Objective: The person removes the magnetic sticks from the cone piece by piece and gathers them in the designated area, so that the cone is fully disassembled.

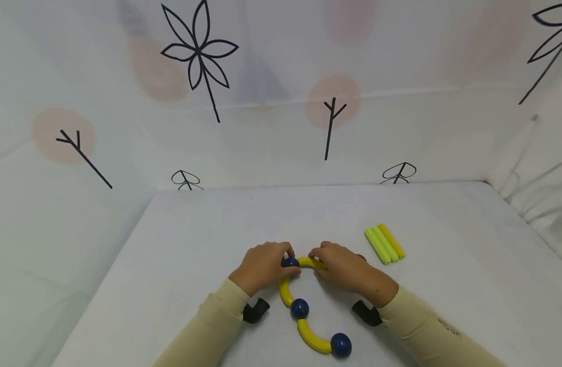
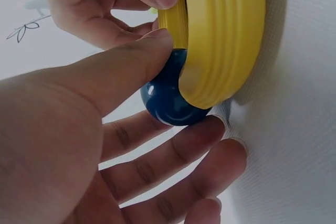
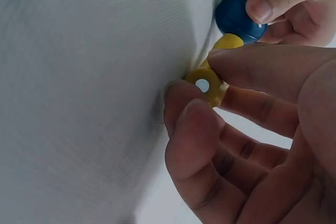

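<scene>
Head + right wrist | left fingers [image 1: 288, 248] grasping farthest blue ball [image 1: 290, 262] | right fingers [image 1: 315, 253] pinching adjoining yellow arc [image 1: 308, 262] at free end

Bright and flat in the head view, evenly lit over the tabletop [image 1: 194, 229], with only faint soft shadows beside the sleeves [image 1: 207, 321]. Can't pin down the light source. Slightly soft on the backdrop [image 1: 272, 153]; can't read the sleeve lettering [image 1: 449, 327]. Dimmer and greyer in both wrist views, near-white in gaps between the fingers [image 2: 181, 149]. Crisp glint on the blue ball [image 2: 164, 98], soft shadow beside the yellow piece [image 2: 231, 30], left wrist view. Murky toward upper left, right wrist view.
</scene>
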Available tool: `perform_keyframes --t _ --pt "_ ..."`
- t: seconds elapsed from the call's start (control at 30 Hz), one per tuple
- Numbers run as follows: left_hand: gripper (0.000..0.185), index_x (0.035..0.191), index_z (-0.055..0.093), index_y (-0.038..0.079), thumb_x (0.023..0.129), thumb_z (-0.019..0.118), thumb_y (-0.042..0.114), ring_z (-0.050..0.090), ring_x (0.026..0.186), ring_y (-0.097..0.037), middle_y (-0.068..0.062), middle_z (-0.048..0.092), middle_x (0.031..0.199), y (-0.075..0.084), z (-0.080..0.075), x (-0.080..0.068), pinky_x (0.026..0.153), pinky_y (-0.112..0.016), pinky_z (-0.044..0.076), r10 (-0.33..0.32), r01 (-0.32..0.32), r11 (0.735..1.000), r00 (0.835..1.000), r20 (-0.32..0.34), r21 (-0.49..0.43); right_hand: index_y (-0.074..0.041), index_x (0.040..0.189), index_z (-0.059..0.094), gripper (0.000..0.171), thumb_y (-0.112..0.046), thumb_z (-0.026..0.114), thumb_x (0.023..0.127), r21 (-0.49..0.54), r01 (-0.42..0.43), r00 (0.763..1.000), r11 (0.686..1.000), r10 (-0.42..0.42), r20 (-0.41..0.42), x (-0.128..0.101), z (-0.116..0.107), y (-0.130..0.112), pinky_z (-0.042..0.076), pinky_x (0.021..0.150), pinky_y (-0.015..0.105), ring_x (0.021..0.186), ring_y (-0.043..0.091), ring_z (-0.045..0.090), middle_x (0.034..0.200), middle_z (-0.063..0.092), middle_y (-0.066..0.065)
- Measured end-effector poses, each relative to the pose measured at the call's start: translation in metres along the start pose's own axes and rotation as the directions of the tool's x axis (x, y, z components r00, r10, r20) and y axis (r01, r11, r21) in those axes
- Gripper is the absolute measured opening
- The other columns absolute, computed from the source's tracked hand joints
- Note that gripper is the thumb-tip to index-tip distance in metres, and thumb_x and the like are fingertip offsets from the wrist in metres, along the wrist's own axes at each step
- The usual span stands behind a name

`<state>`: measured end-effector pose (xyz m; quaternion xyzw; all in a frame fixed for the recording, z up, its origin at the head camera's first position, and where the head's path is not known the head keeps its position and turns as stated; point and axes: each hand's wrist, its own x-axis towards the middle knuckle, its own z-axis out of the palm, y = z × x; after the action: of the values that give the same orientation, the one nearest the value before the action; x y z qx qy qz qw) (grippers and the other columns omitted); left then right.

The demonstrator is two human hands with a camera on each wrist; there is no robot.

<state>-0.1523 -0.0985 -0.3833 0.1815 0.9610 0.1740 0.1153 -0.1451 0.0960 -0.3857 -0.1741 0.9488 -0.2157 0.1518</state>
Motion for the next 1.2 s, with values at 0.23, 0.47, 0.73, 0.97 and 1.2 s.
perform_keyframes --t 0.23,0.47,0.73,0.97,1.2 --pt "0.033 0.105 0.07 0.017 0.086 0.077 0.044 0.052 0.066 -0.012 0.007 0.063 0.08 0.002 -0.003 0.0 0.058 -0.025 0.041 0.002 -0.002 1.0 1.0 -0.005 -0.012 -0.009 0.115 0.07 0.025 -0.015 0.073 0.091 -0.035 -0.007 1.0 0.999 0.006 -0.018 -0.001 -0.002 0.003 0.055 0.078 0.035 0.08 0.013 0.056 0.101 0.069 0.003" --pt "0.033 0.106 0.071 0.018 0.086 0.077 0.044 0.054 0.069 -0.011 0.008 0.064 0.08 0.001 -0.002 0.001 0.061 -0.025 0.043 0.0 0.0 1.0 1.0 0.003 -0.017 -0.007 0.112 0.07 0.02 -0.008 0.07 0.092 -0.069 0.041 0.996 0.997 -0.047 -0.079 -0.001 -0.001 0.003 0.055 0.09 0.04 0.096 0.017 0.065 0.108 0.072 0.006" --pt "0.033 0.106 0.072 0.018 0.085 0.079 0.043 0.054 0.07 -0.011 0.008 0.064 0.08 0.002 -0.002 0.002 0.062 -0.026 0.043 0.005 -0.006 1.0 1.0 -0.009 -0.017 -0.004 0.118 0.064 0.025 -0.012 0.067 0.095 -0.161 0.014 0.988 0.987 -0.038 -0.15 -0.002 -0.013 0.007 0.057 0.088 0.041 0.094 0.021 0.067 0.109 0.071 0.01" --pt "0.034 0.105 0.072 0.019 0.084 0.079 0.045 0.053 0.069 -0.011 0.008 0.063 0.079 0.001 0.002 0.002 0.06 -0.025 0.042 -0.009 0.009 1.0 1.0 -0.004 -0.01 -0.005 0.12 0.064 0.029 -0.017 0.07 0.094 -0.093 0.03 0.974 0.995 -0.05 -0.223 -0.001 -0.033 0.011 0.054 0.071 0.031 0.074 0.014 0.056 0.096 0.069 0.007" --pt "0.034 0.106 0.072 0.019 0.084 0.079 0.045 0.054 0.069 -0.011 0.008 0.062 0.079 0.001 0.001 0.001 0.06 -0.026 0.042 -0.02 0.02 1.0 1.0 0.004 -0.009 -0.007 0.121 0.064 0.031 -0.019 0.07 0.094 -0.147 0.045 0.975 0.988 -0.075 -0.207 0.014 -0.042 0.013 0.05 0.065 0.029 0.071 0.015 0.054 0.095 0.069 0.006"
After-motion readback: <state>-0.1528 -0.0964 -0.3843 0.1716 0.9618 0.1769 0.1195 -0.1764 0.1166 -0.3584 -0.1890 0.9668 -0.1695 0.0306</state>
